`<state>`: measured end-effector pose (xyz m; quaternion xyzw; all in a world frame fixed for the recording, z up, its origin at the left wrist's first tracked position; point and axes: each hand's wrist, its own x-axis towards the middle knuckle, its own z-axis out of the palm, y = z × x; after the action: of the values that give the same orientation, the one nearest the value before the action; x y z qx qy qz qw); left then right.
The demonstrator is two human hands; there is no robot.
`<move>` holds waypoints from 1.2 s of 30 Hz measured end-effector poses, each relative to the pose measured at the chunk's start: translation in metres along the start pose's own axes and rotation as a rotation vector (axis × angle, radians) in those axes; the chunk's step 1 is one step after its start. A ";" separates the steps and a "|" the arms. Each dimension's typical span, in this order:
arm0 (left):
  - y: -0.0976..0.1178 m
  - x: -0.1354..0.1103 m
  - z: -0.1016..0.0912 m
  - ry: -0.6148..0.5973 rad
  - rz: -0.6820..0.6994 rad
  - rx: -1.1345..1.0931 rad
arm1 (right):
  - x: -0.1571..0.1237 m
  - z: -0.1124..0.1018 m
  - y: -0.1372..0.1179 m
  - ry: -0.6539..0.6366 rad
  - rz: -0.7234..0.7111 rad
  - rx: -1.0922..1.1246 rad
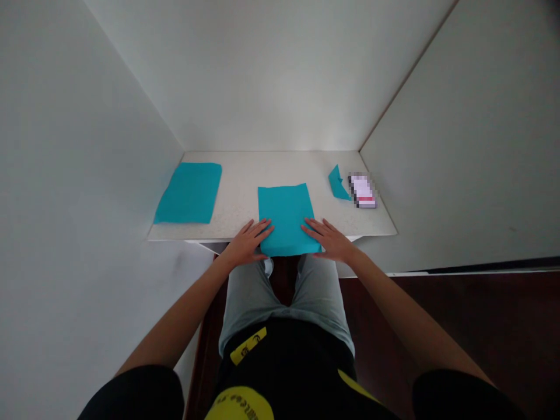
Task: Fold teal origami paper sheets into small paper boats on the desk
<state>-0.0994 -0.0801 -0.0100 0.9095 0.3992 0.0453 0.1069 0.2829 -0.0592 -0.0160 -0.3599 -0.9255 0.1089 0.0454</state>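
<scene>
A sheet of teal paper point(286, 213) lies at the middle of the white shelf, its near edge reaching past the shelf's front. My left hand point(248, 240) rests on its left side, fingers stretched out and spread, with the thumb by the lower left corner. On the right side lies my right hand point(330, 238), also flat with fingers apart, its thumb near the lower right corner. Neither hand grips the sheet. Further right sits a small folded paper boat point(338, 184) in the same teal.
More teal paper point(190, 192) lies at the shelf's left end. A phone point(363, 191), blurred by pixels, is beside the boat on the right. The white shelf point(238, 169) is closed in by walls at the back, left and right.
</scene>
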 end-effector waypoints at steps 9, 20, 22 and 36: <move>-0.015 -0.009 0.007 0.078 0.045 -0.054 | -0.010 -0.001 0.002 0.063 0.038 0.028; 0.002 0.019 0.007 0.351 -0.329 -0.353 | -0.003 -0.007 0.017 0.098 0.082 0.173; 0.002 0.029 0.002 0.378 -0.381 -0.369 | 0.005 -0.007 0.016 0.171 0.124 0.224; -0.003 0.070 -0.016 0.329 -0.799 -0.365 | 0.066 -0.019 0.017 0.327 0.728 0.472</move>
<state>-0.0570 -0.0238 0.0047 0.6317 0.7151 0.2137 0.2096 0.2482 0.0009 -0.0015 -0.6538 -0.6695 0.2672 0.2302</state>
